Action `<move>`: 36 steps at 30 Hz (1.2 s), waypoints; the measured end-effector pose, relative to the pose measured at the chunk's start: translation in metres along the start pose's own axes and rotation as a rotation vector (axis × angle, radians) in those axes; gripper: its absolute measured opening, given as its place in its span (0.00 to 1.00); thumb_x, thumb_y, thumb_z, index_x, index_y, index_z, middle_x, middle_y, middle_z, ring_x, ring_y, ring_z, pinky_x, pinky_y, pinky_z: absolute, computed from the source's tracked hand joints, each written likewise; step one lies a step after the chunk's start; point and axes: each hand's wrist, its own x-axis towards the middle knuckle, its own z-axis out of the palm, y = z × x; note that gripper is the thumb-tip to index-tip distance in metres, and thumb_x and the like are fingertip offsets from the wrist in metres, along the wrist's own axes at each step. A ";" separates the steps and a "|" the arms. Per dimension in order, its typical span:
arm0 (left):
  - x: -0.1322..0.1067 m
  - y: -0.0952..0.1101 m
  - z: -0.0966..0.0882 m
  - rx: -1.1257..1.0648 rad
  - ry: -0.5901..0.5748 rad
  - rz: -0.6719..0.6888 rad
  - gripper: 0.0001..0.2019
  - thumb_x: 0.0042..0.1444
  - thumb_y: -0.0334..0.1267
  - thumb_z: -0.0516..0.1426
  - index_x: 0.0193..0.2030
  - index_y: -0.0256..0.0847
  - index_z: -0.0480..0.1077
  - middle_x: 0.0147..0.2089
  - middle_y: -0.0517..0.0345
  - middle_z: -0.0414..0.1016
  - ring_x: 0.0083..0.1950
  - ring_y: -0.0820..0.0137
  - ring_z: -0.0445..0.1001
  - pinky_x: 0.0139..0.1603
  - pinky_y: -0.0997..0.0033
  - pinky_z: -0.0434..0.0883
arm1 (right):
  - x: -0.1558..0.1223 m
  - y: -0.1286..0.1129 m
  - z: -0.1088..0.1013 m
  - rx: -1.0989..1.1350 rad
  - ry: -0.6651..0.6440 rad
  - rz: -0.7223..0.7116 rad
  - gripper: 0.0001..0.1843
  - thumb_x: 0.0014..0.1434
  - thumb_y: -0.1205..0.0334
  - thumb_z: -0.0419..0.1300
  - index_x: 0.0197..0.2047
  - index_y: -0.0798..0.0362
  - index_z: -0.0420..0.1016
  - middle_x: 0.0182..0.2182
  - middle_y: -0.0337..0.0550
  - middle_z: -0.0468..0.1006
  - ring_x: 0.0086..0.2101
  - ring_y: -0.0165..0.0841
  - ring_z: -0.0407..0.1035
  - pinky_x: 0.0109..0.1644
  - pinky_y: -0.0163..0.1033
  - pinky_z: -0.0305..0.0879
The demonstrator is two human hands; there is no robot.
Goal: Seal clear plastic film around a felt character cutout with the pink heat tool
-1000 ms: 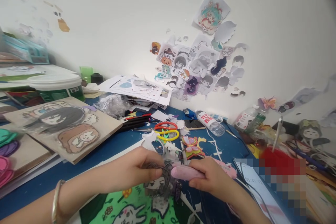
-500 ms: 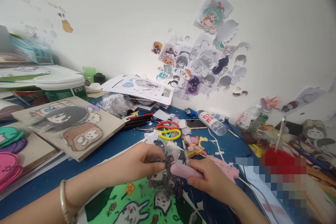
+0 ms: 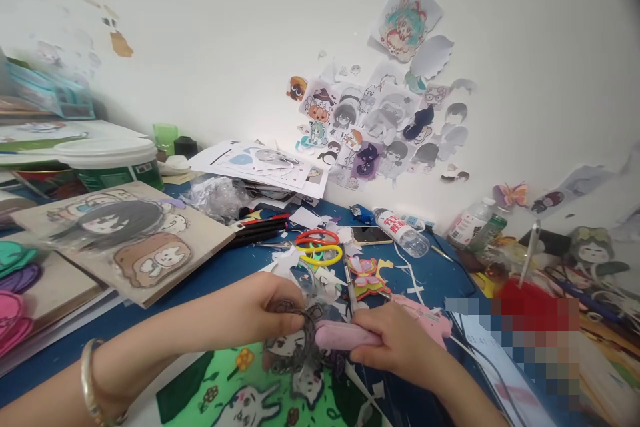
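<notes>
Thumb and fingers of my left hand [image 3: 285, 303] are pinched on a paper cutout [image 3: 287, 341] of a dark-haired cartoon character, with clear glossy film about it. My right hand [image 3: 385, 337] is closed around a pink round-ended tool [image 3: 345, 335], whose exact kind I cannot make out. The tool's tip is at the right edge of the cutout; whether they touch is unclear. Beneath both lies a green drawing [image 3: 200, 380] with cartoon animals and yellow flowers. Behind the hands are scissors [image 3: 320, 253] with red and yellow handles.
A board [image 3: 200, 233] with flat cartoon cutouts is at the left, near a white-lidded tub [image 3: 110, 163]. Black pens [image 3: 260, 232], a phone [image 3: 373, 235] and a plastic bottle [image 3: 403, 233] lie behind. A butterfly cutout [image 3: 367, 275] and paper scraps are close to my right hand.
My left hand and the cutout have shifted slightly left and down. The pink tool has moved a little left with my right hand. The view has turned slightly.
</notes>
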 end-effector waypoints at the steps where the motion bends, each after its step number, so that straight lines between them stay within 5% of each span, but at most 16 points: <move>1: 0.001 -0.001 -0.001 -0.038 0.013 -0.010 0.13 0.54 0.46 0.55 0.26 0.39 0.65 0.22 0.68 0.58 0.23 0.77 0.55 0.22 0.78 0.55 | 0.000 0.001 0.000 0.028 0.019 -0.003 0.33 0.53 0.28 0.41 0.22 0.53 0.57 0.19 0.33 0.57 0.22 0.26 0.52 0.25 0.34 0.40; 5: 0.006 -0.002 -0.006 -0.260 0.084 -0.036 0.15 0.53 0.51 0.56 0.32 0.39 0.68 0.27 0.61 0.72 0.23 0.73 0.68 0.25 0.74 0.66 | 0.002 0.001 -0.001 0.132 0.124 0.005 0.36 0.50 0.26 0.39 0.28 0.52 0.62 0.23 0.35 0.61 0.24 0.29 0.55 0.27 0.34 0.44; 9: 0.007 -0.003 -0.010 -0.319 0.146 -0.010 0.15 0.51 0.51 0.58 0.32 0.40 0.69 0.29 0.60 0.75 0.28 0.70 0.74 0.28 0.73 0.69 | 0.002 -0.005 0.001 0.132 0.176 0.039 0.33 0.52 0.27 0.41 0.27 0.52 0.61 0.23 0.35 0.62 0.24 0.29 0.55 0.28 0.35 0.45; 20: 0.000 0.003 -0.010 0.005 0.126 0.052 0.14 0.55 0.49 0.54 0.31 0.39 0.72 0.28 0.61 0.71 0.30 0.71 0.69 0.30 0.75 0.65 | 0.003 -0.006 0.008 0.059 0.078 0.061 0.28 0.57 0.35 0.47 0.22 0.52 0.56 0.20 0.34 0.58 0.23 0.27 0.54 0.26 0.35 0.42; 30: 0.007 0.000 -0.006 -0.389 0.290 0.052 0.15 0.48 0.50 0.61 0.33 0.39 0.71 0.29 0.60 0.77 0.32 0.68 0.75 0.35 0.70 0.72 | 0.005 -0.004 0.008 0.137 0.150 0.066 0.32 0.53 0.29 0.42 0.23 0.52 0.57 0.21 0.35 0.59 0.23 0.29 0.54 0.27 0.35 0.44; 36: 0.005 0.002 -0.005 -0.327 0.334 0.098 0.13 0.52 0.48 0.58 0.33 0.40 0.72 0.37 0.59 0.78 0.34 0.69 0.75 0.38 0.71 0.71 | 0.006 -0.002 0.008 0.098 0.184 0.080 0.29 0.55 0.33 0.46 0.21 0.52 0.52 0.19 0.33 0.56 0.22 0.27 0.51 0.26 0.35 0.42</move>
